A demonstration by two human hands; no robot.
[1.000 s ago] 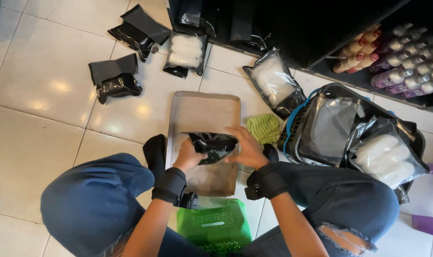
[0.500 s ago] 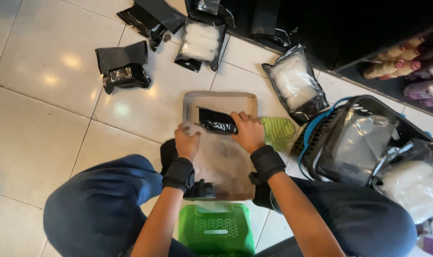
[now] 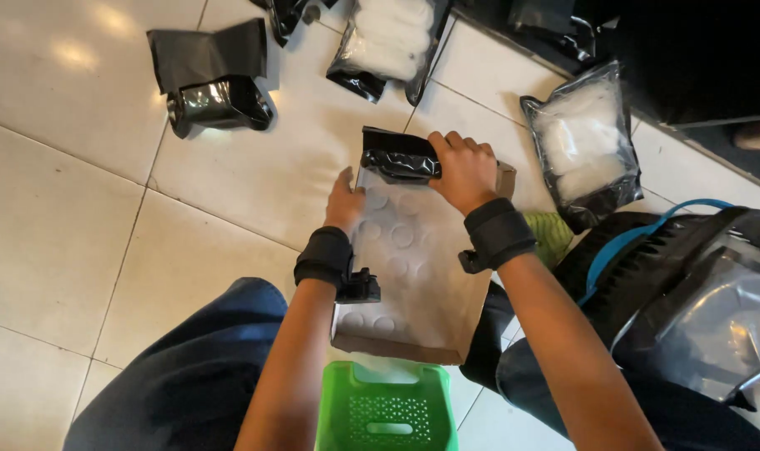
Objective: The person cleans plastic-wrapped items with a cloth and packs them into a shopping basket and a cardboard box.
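Two hands at work over a flat brown tray [image 3: 413, 276] embossed with round dimples, on pale glossy floor tiles [image 3: 54, 225]. Right hand [image 3: 462, 171] closed over a rolled, crinkly black plastic pouch [image 3: 399, 156] at the tray's far end. Left hand [image 3: 344, 200] flat, fingers extended, against the tray's left edge. Beyond, clear-fronted black packets [image 3: 582, 142] of white filling; nearer, a perforated green basket [image 3: 387, 411].

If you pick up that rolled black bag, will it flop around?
Probably floppy: the rolled black bag looks like thin, crinkled plastic, bunched under the right hand. Its glossy skin may be slippery. It seems light, since one hand presses it on the cardboard.
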